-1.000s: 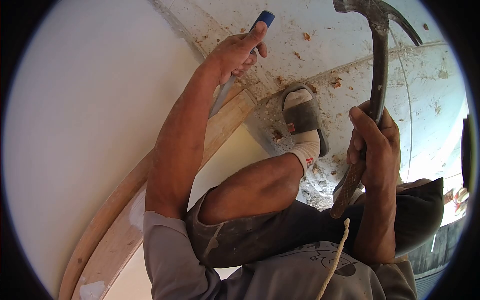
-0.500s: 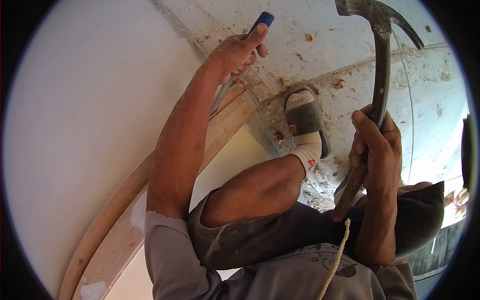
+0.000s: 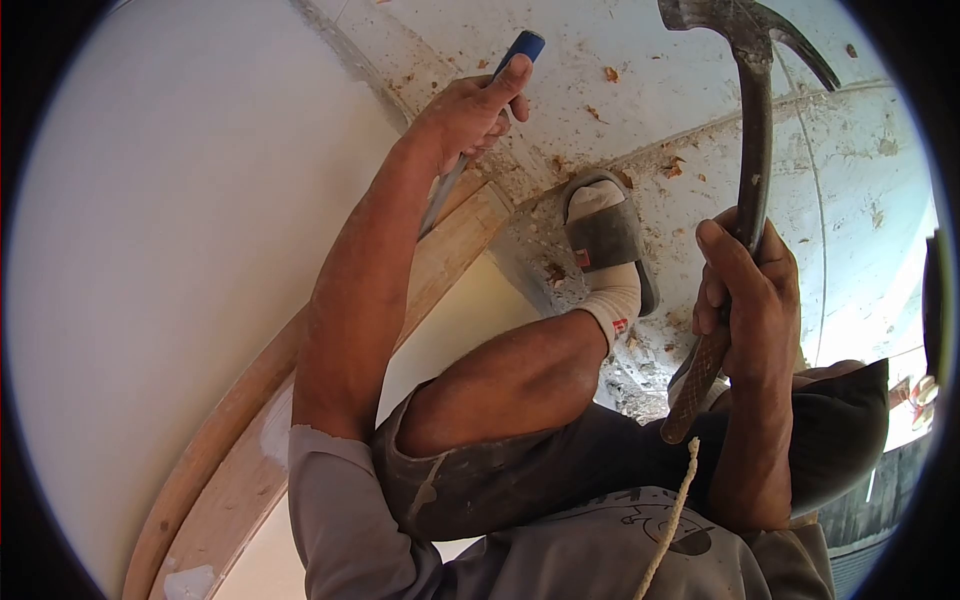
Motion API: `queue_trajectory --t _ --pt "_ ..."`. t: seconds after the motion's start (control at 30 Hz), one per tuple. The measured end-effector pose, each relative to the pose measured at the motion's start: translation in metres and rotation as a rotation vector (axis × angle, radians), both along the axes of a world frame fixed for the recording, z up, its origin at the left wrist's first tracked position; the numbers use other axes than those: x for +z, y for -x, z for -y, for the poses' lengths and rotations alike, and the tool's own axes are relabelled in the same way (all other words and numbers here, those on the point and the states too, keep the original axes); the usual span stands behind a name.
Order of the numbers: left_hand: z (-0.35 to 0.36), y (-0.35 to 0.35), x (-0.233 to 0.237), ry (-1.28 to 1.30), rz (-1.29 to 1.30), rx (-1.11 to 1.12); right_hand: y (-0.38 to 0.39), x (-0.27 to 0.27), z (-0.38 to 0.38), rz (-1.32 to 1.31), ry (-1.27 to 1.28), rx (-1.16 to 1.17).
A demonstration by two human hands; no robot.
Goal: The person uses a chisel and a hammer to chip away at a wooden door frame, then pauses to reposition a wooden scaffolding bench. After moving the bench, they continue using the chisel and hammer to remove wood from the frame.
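My left hand (image 3: 472, 118) is closed around a chisel (image 3: 524, 46) with a blue handle end that sticks out past my thumb. Its grey metal shaft runs down behind my forearm to a wooden trim board (image 3: 468, 228), where its tip is hidden by the arm. On the right, my right hand (image 3: 752, 290) grips the textured handle of a claw hammer (image 3: 756, 120). The hammer stands head up, its claw pointing right, raised apart from the chisel.
A pale wall (image 3: 200, 220) fills the left side, with the curved wooden trim along it. Dusty floor tiles (image 3: 690, 110) carry debris and dry leaf bits. My sandalled foot (image 3: 605, 225) rests beside the trim's end. A cord (image 3: 670, 530) hangs before my shirt.
The view has shifted very slightly. Both hands keep their grip, and the hammer head sits a little further left in view.
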State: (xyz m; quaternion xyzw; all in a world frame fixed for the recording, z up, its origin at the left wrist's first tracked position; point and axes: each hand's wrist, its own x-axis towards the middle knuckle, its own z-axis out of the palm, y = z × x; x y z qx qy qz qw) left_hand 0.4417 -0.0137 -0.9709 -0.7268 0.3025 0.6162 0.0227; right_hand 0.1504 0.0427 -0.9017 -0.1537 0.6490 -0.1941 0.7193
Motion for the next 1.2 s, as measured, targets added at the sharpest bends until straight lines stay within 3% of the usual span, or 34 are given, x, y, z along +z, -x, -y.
queue_trajectory --t 1.2 --pt "-0.0017 0.0046 -0.0010 -0.002 -0.007 -0.047 -0.0016 0.0010 0.0010 -0.019 0.003 0.020"
